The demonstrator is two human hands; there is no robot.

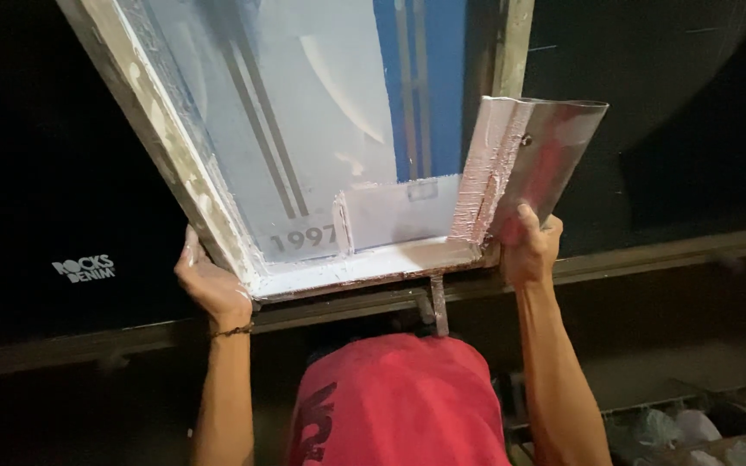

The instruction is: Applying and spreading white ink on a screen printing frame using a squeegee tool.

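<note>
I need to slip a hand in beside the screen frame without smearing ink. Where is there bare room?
Bare dark surface lies left of the frame, beyond the left hand, and right of the squeegee, past the right hand. It is crowded along the frame's near edge, where both hands grip and white ink pools.

A screen-printing workshop, dimly lit. A wooden-framed printing screen (304,147), its mesh coated pale grey and blue and its edges crusted with white ink, lies over black fabric (53,173) stretched along a long printing surface (649,259). A wide metal squeegee (533,168) smeared with white ink leans against the frame's right side. A small white printed mark (84,267) already shows on the black fabric to the left. Low at the right, crumpled plastic bags (692,427) sit in open bins below the surface.
</note>
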